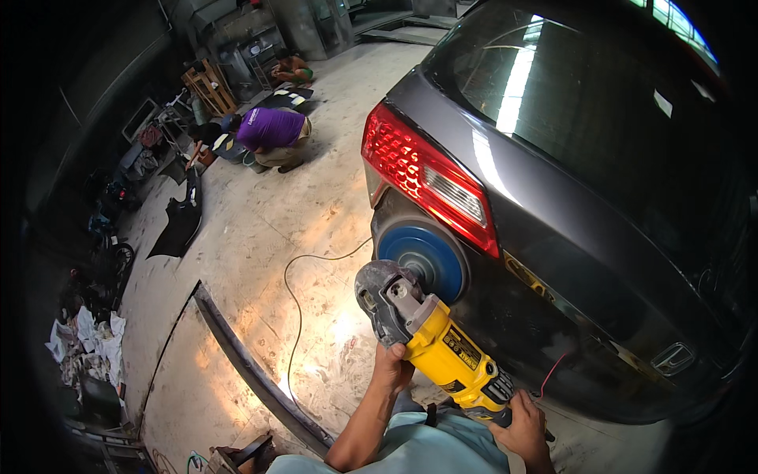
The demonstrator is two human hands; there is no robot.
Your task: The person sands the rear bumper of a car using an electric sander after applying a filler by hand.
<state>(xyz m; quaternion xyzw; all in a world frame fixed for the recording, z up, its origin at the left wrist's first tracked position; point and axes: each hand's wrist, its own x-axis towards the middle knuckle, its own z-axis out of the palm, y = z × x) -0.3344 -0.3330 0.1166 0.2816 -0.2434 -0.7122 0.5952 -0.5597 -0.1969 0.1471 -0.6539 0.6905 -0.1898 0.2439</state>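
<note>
A yellow and black electric polisher slants across the front of me. My left hand is closed around its front, just below the dark gear head. At the back end, my right hand wraps round the body. Its round blue backing plate and pale pad face the rear of a dark grey car, under the red tail light. The pad looks to be against the panel, but its contact face is hidden. Whether it spins cannot be told.
A thin cable curves over the concrete floor. A long dark trim strip lies left of me. Farther off, a person in a purple shirt bends over near a black bumper piece; another person crouches behind. White rags lie at far left.
</note>
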